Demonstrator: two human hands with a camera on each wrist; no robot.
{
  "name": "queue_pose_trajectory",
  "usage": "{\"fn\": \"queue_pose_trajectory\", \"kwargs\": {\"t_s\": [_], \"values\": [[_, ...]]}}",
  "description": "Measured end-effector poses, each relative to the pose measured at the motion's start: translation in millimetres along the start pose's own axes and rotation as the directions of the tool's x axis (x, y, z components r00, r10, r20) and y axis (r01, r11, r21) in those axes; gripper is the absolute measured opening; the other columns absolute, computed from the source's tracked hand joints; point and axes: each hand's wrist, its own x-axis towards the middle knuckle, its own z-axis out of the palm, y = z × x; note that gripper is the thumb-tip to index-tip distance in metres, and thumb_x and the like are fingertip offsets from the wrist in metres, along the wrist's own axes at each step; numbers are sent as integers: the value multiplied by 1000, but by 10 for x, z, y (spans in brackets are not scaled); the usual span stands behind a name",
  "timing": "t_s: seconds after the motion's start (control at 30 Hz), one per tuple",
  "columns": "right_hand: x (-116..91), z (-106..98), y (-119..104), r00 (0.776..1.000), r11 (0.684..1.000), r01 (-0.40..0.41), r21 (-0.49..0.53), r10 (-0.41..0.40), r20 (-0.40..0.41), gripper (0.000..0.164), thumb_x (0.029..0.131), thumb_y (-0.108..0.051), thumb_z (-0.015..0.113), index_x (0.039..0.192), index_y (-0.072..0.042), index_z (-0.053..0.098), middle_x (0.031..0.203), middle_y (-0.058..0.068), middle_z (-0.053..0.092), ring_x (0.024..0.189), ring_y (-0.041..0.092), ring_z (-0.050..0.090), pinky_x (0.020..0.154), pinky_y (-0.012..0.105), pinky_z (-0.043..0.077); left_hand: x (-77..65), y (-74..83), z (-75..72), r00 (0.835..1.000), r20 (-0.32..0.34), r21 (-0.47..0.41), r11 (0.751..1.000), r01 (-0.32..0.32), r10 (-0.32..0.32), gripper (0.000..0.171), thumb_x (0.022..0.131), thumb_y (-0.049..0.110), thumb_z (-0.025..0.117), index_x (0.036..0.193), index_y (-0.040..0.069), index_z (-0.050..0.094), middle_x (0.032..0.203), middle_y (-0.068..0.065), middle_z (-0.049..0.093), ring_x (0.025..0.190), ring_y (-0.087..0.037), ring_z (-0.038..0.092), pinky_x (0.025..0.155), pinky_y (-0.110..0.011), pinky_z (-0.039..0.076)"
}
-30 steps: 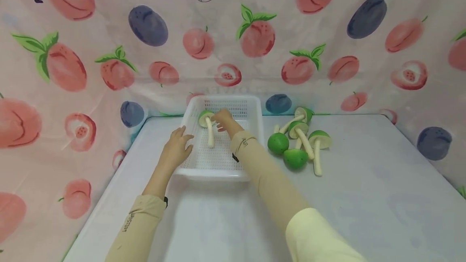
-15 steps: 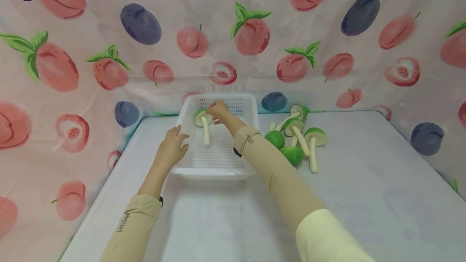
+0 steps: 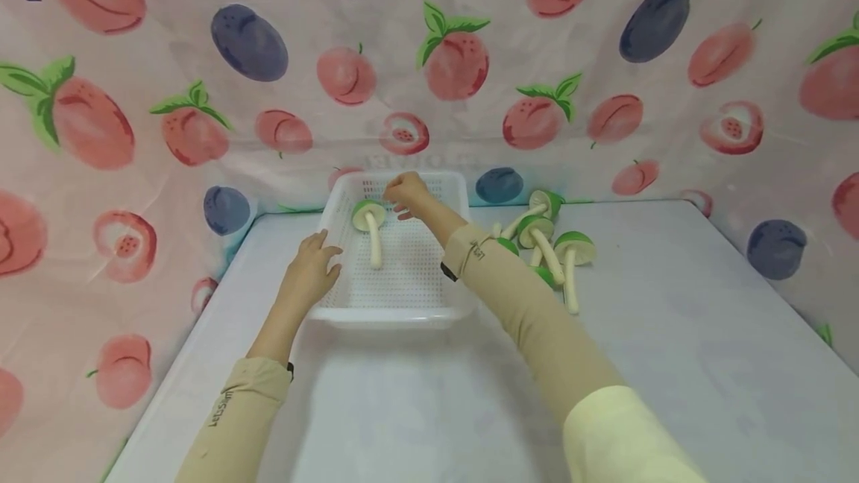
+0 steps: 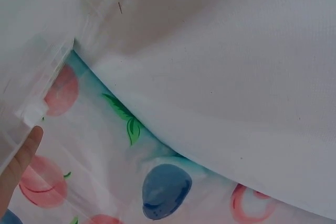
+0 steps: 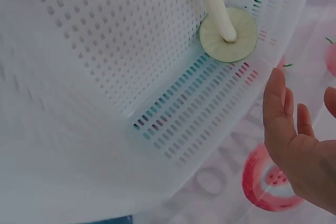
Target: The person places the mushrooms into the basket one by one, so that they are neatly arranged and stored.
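A white perforated plastic basket (image 3: 396, 316) stands at the back of the table. Inside it, toward the far left, lies one toy-like mushroom (image 3: 368, 219) with a green cap and a long pale stem. My right hand (image 3: 412, 196) is over the basket's back part, apart from the mushroom. In the right wrist view this hand (image 5: 294, 140) has its fingers extended and holds nothing. At the basket's left rim rests my left hand (image 3: 310, 271), fingers loosely spread. One finger (image 4: 27, 148) shows beside the translucent basket wall in the left wrist view.
Several more green-capped mushrooms lie in a cluster right of the basket, one mushroom (image 3: 573, 267) at its right side; my right sleeve (image 3: 530, 311) partly hides the cluster. A fruit-print curtain (image 3: 456, 125) hangs behind the white table (image 3: 671, 364).
My right hand has let go of the mushroom in the basket and drawn up and away from it. My left hand has stayed at the rim. The head view has shifted slightly.
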Motion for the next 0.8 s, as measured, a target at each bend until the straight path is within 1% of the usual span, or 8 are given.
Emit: {"fn": "queue_pose_trajectory", "kwargs": {"t_s": [0.07,0.2,0.3,0.4,0.53,0.7,0.8], "values": [[-36,-34,-9,1000,1000,9,2,-9,19,38,91,-8,57,128,1,51,128,20,54,117,39,55,95,47,51,-4,6,10,1000,4,-5,1000,0,0,31,88,8,60,117,-4,62,145,-31,33,135,-47,31,98,-60,43],[-84,-86,1,999,999,30,-19,-30,37,39,91,-8,57,129,1,50,128,21,54,119,40,53,95,47,51,-9,12,18,1000,14,-11,1000,6,-5,32,88,8,61,118,-4,61,146,-31,33,135,-47,30,98,-60,43],[-124,-130,31,998,998,48,-44,-46,46,38,92,-10,56,128,1,51,128,21,55,116,38,55,93,45,53,-5,13,18,1000,16,-10,1000,6,-6,32,88,8,61,118,-4,61,146,-31,33,135,-47,30,98,-60,43],[-172,-188,77,996,997,62,-46,-59,63,37,93,-9,55,127,2,50,128,21,54,114,38,55,93,46,53,5,15,23,1000,20,-9,1000,1,-1,32,89,8,60,119,-4,61,146,-31,33,135,-47,30,98,-60,42],[-218,-256,139,994,997,71,-35,-68,82,36,92,-8,55,126,2,51,127,20,55,105,34,58,93,45,53,16,1,28,1000,30,-14,1000,5,-5,33,89,8,59,119,-4,60,146,-32,31,136,-47,28,101,-62,39],[-268,-349,179,993,994,100,-45,-97,68,35,91,-10,58,124,0,54,122,19,59,83,21,57,88,41,56,19,-19,9,1000,26,-10,1000,-4,4,32,89,8,59,119,-5,60,146,-32,31,136,-48,28,100,-63,40],[-319,-412,204,989,988,138,-71,-134,68,34,90,-11,60,123,-2,55,119,19,60,80,18,57,86,41,56,5,-24,-2,1000,26,-3,1000,-13,13,32,89,8,59,117,-6,61,145,-33,31,135,-48,28,98,-63,41]]}}
